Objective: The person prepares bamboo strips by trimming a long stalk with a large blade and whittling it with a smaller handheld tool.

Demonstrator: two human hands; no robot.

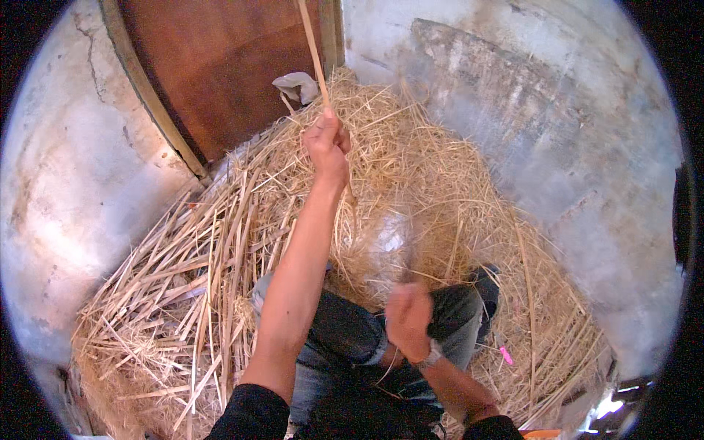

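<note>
My left hand (327,147) is raised ahead of me, its fingers closed round a long pale bamboo strip (313,55). The strip points up and away past the top of the picture. Lower and to the right, close to my knees, my right hand (408,312) is closed and smeared by motion, with a watch (431,355) at the wrist. It grips a knife, whose bright blade (393,233) is badly blurred and points away from me over the shavings. The knife's handle is hidden in the fist. Blade and strip look apart.
Thin shavings (418,147) heap up ahead and to the right. Many split strips (213,249) lie to the left. Beyond stand a brown door (227,66), a whitish bag (297,86) and stained walls (513,110). A small pink object (506,356) lies at right.
</note>
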